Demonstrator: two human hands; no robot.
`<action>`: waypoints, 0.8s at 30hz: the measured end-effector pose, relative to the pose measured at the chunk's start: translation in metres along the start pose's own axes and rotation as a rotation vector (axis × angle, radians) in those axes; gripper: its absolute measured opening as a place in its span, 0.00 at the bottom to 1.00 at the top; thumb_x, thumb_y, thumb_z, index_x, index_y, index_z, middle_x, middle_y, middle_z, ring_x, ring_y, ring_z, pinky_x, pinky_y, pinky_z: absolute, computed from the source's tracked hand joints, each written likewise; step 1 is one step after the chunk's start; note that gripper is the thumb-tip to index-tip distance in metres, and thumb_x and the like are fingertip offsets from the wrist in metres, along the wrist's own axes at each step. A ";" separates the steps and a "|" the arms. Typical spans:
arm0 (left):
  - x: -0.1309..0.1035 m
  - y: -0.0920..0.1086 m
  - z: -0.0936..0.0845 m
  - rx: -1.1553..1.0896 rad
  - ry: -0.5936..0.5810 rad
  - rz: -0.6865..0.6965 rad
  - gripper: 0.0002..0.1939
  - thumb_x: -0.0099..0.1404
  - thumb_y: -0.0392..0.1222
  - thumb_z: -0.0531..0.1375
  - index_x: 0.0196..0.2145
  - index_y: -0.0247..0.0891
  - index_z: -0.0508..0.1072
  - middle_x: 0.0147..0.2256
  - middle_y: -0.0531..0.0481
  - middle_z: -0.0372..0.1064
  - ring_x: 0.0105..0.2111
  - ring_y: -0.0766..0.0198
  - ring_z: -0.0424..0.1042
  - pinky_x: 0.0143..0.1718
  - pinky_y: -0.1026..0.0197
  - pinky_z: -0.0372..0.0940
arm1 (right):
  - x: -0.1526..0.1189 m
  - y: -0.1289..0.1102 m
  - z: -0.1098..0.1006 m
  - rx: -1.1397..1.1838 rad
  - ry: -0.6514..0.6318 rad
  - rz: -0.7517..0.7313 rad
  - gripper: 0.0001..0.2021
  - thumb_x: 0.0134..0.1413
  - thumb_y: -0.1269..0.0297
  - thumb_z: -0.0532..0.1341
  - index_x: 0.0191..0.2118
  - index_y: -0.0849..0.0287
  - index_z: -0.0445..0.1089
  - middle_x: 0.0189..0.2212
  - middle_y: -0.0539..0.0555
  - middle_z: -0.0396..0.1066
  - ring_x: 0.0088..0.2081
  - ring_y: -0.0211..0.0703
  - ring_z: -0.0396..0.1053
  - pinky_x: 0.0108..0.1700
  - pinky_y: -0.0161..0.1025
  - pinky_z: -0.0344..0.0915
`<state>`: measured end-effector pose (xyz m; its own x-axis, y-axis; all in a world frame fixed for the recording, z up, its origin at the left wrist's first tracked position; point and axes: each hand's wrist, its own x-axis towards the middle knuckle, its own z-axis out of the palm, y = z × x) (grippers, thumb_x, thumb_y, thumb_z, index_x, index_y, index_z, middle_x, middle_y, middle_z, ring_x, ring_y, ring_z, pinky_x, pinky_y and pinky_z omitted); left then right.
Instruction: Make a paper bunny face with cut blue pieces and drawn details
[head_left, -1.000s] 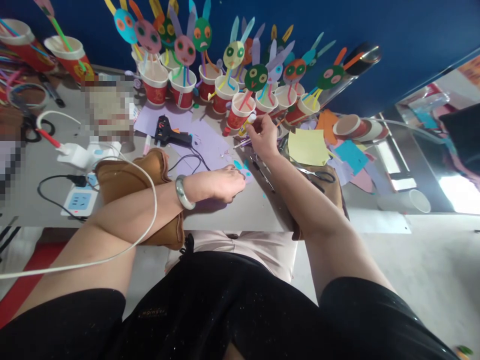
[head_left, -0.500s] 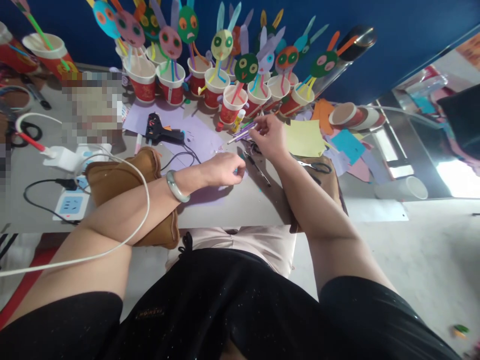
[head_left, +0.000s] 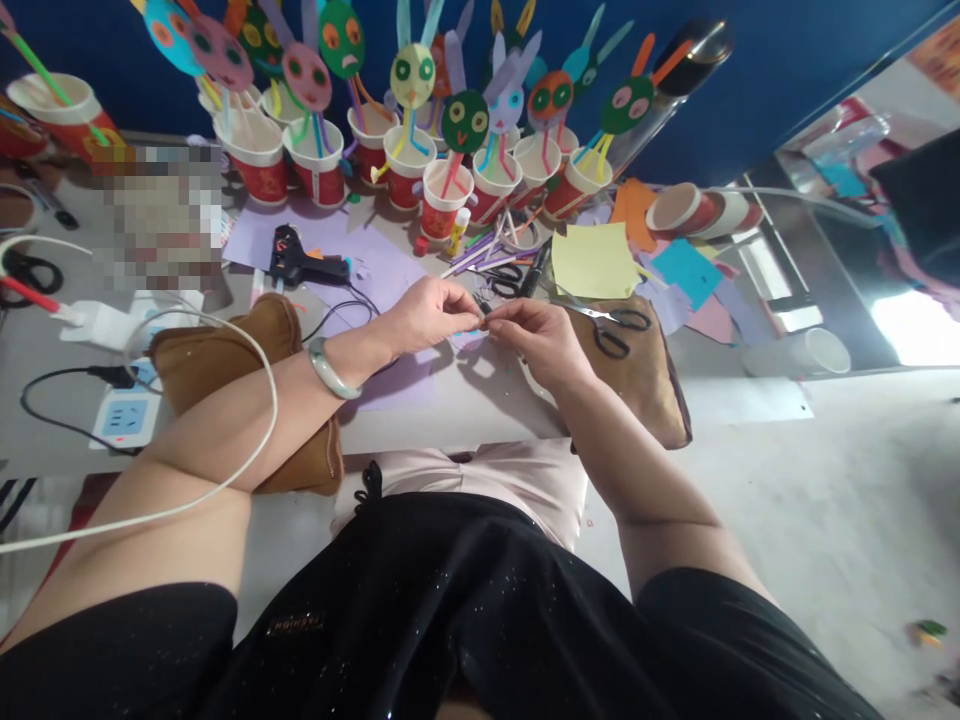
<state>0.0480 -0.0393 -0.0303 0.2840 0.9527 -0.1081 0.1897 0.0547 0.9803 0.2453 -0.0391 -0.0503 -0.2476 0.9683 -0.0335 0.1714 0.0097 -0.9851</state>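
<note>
My left hand (head_left: 435, 315), with a pale bangle (head_left: 334, 370) at its wrist, and my right hand (head_left: 541, 340) meet fingertip to fingertip low over the table. Both are closed in a pinch. A small dark piece shows between the fingertips, and I cannot make out what it is. Just beyond them lie thin purple and white sticks (head_left: 480, 252) and black-handled scissors (head_left: 504, 280). Purple paper (head_left: 397, 262) spreads under and beside my left hand. To the right of my right hand, another pair of scissors (head_left: 611, 340) rests on a brown cushion (head_left: 649, 385).
Red paper cups (head_left: 315, 175) bearing rabbit-like paper faces line the back. A glue gun (head_left: 311, 268) and its cord lie left. A white cable (head_left: 266, 400) crosses above my left forearm. Yellow paper (head_left: 592, 262), a glue stick (head_left: 459, 230) and a power strip (head_left: 124, 418) are around.
My right hand has left the thin sticks and come down toward me to meet my left hand, whose fingers now pinch. The whole view has shifted slightly.
</note>
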 end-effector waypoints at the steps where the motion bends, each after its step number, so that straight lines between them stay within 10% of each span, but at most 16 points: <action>1: 0.000 0.000 0.000 0.004 0.004 -0.007 0.03 0.57 0.33 0.67 0.26 0.34 0.78 0.24 0.55 0.74 0.27 0.71 0.68 0.33 0.65 0.63 | 0.000 0.000 0.001 -0.001 -0.004 0.002 0.09 0.43 0.57 0.72 0.30 0.56 0.79 0.24 0.48 0.76 0.27 0.37 0.70 0.35 0.37 0.68; 16: 0.002 -0.006 -0.003 0.153 -0.022 0.053 0.05 0.57 0.38 0.65 0.29 0.33 0.80 0.28 0.51 0.78 0.28 0.68 0.71 0.32 0.65 0.63 | 0.003 0.002 0.005 -0.047 -0.014 0.053 0.09 0.44 0.56 0.70 0.28 0.56 0.75 0.24 0.49 0.75 0.28 0.39 0.69 0.33 0.38 0.64; 24: 0.008 -0.013 -0.012 0.731 -0.002 0.200 0.11 0.59 0.36 0.62 0.35 0.37 0.85 0.36 0.45 0.82 0.36 0.58 0.76 0.44 0.54 0.66 | 0.011 0.003 -0.008 -0.078 -0.170 0.065 0.12 0.47 0.55 0.71 0.29 0.58 0.75 0.21 0.47 0.70 0.23 0.33 0.61 0.27 0.35 0.56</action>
<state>0.0364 -0.0292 -0.0418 0.3802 0.9230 0.0592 0.7092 -0.3320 0.6219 0.2510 -0.0261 -0.0522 -0.3900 0.9115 -0.1307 0.2640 -0.0253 -0.9642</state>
